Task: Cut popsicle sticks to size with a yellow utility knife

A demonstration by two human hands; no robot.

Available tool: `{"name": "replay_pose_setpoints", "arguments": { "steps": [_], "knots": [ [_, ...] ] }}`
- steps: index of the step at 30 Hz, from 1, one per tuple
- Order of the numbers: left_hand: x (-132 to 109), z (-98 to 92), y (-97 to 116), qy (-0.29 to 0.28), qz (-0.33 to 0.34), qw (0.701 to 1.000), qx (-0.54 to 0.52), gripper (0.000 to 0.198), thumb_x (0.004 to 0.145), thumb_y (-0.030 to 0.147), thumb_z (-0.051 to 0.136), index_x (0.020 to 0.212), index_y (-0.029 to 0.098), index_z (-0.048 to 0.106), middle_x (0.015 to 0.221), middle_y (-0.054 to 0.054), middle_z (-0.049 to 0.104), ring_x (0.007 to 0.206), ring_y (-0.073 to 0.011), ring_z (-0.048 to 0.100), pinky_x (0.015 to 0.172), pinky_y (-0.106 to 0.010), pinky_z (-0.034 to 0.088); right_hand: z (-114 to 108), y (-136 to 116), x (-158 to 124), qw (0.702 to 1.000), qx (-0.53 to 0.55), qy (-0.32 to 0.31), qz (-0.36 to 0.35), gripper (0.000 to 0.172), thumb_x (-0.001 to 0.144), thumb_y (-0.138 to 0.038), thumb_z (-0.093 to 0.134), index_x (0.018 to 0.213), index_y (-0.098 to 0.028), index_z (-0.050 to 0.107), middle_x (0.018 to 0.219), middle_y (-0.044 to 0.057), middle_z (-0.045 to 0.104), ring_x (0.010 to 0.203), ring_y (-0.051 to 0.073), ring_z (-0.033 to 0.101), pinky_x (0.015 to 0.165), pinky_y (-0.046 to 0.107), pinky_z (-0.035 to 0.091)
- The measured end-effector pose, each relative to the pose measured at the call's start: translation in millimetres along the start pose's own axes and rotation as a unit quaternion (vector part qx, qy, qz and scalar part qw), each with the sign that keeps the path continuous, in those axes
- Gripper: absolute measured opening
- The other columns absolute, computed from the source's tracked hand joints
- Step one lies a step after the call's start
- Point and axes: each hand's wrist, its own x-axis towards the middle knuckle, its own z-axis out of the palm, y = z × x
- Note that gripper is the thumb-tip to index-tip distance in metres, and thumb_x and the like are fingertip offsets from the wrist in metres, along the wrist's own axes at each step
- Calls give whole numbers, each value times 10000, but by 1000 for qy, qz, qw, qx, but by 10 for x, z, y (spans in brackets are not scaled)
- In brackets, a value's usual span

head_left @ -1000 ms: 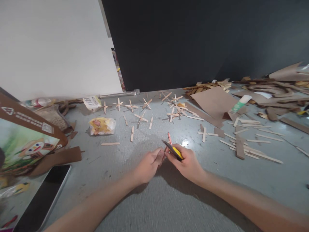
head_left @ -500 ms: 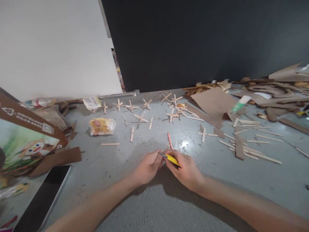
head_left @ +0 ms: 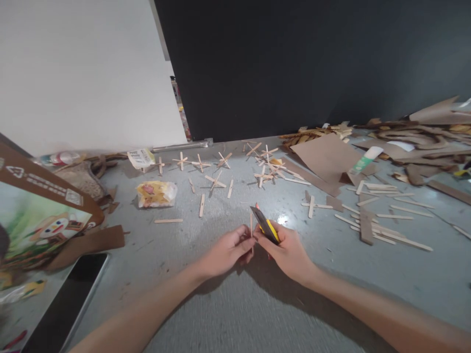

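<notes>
My left hand [head_left: 228, 251] is closed on a thin wooden craft stick [head_left: 251, 223], held upright between thumb and fingers. In my right hand [head_left: 289, 250] is a yellow and black utility knife [head_left: 270, 229], its dark blade pointing up and left near the stick. A red pencil-like rod is mostly hidden behind the knife and right fingers; I cannot tell how it is held. Beyond the hands lie crossed craft sticks [head_left: 215, 182], a short stick [head_left: 202, 205] with a mark on it, and two crossed sticks [head_left: 311, 206].
Loose craft sticks [head_left: 397, 236] and cardboard pieces [head_left: 320, 157] lie to the right with a green and white glue stick [head_left: 365, 161]. At left are a phone [head_left: 66, 304], a printed box [head_left: 44, 211] and a yellow packet [head_left: 156, 194]. A dark panel [head_left: 312, 63] stands behind.
The knife has turned from pointing left at the left fingers to pointing up. The craft stick now stands upright in my left hand. The red rod, earlier plainly visible, is mostly covered.
</notes>
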Motion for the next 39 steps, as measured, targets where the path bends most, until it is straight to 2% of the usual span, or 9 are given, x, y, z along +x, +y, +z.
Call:
{"name": "replay_pose_setpoints", "arguments": {
  "steps": [5,8,11,14,23,27,32,36,39],
  "knots": [
    [-4,64,-24,55,26,993,98,376,1033,548,431,886,208,498,733,3,587,640,-138,529,641,-276,410,-20,-8,24,995,76,-57,41,363,918,-570,614,821,-222,579,615,-40,496,525,117,437,488,254,344],
    [-4,75,-45,102,21,984,141,347,1049,480,389,862,213,508,675,19,576,605,-136,527,623,-268,406,-20,-3,18,984,135,-84,79,420,895,-624,645,825,-223,544,570,-73,416,486,96,346,463,243,300],
    [21,51,-81,157,8,982,104,381,1036,546,350,917,219,505,617,48,534,494,-124,472,523,-252,385,-8,-14,-28,977,153,-114,97,451,865,-644,685,827,-227,519,576,-92,347,483,84,281,449,237,253],
    [53,13,-106,167,13,985,32,418,995,630,409,943,222,483,644,53,540,453,-105,452,453,-229,361,-1,-19,-72,980,123,-127,85,438,872,-631,683,830,-221,536,605,-82,344,498,84,271,451,240,233],
    [74,-25,-97,195,19,980,-24,361,959,544,527,1053,198,563,632,73,484,483,-81,413,465,-197,325,-125,-7,19,999,16,0,40,357,898,-564,630,869,-209,601,564,-33,571,520,144,510,544,274,408],
    [67,-35,-82,208,10,977,-34,368,941,538,541,1049,189,586,635,63,488,494,-91,426,446,-199,300,-157,-32,29,999,-20,21,24,326,912,-546,596,854,-225,600,549,-21,618,544,172,573,574,281,444],
    [65,-27,-86,219,16,975,-23,393,932,551,560,1039,177,618,585,73,451,488,-94,397,461,-206,293,-191,15,41,997,-66,42,-12,378,930,-556,589,744,-227,582,557,-10,624,567,176,589,595,281,454],
    [65,-28,-111,214,12,977,-7,482,941,593,539,1094,154,666,530,91,377,458,-94,333,470,-220,266,-216,36,57,995,-87,39,-11,361,951,-547,566,912,-200,655,594,-4,657,575,186,605,614,293,464],
    [61,-30,-117,221,21,974,36,454,952,551,541,1082,154,717,586,35,514,518,-118,438,517,-232,325,-221,11,73,992,-102,76,-18,375,914,-540,613,1019,-186,679,712,19,693,636,192,618,629,297,468]
  ]
}}
